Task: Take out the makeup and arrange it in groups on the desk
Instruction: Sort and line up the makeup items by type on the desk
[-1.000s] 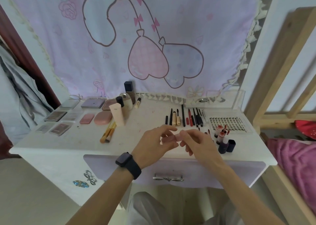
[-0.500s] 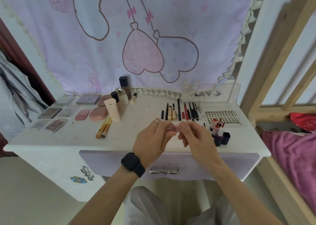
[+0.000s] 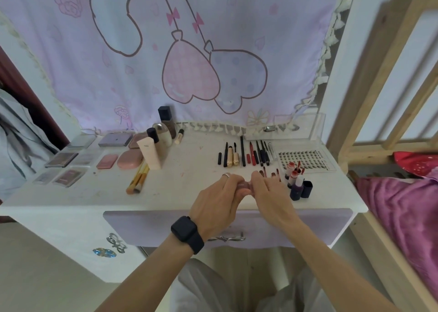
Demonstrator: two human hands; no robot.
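Observation:
Over the front of the white desk (image 3: 71, 200), my left hand (image 3: 216, 205) and my right hand (image 3: 270, 193) both pinch one small pink lip-gloss tube (image 3: 244, 185), one hand at each end. Most of the tube is hidden by my fingers. Just right of my hands stand lip tints (image 3: 295, 181) with red caps and dark bottles. Behind them lies a row of pencils and liners (image 3: 246, 154). Palettes (image 3: 62, 159) sit at the left, with bottles and a tube (image 3: 149, 153) near the middle and brushes (image 3: 138, 179) in front of them.
A lash tray (image 3: 305, 161) lies at the back right, with a clear acrylic box (image 3: 284, 128) behind it. The desk drawer (image 3: 227, 226) below my hands is closed. A wooden bed frame (image 3: 384, 75) and pink bedding (image 3: 403, 212) stand to the right.
The hands have come closer together on the pink tube and moved slightly forward over the desk; the view has shifted a little downward.

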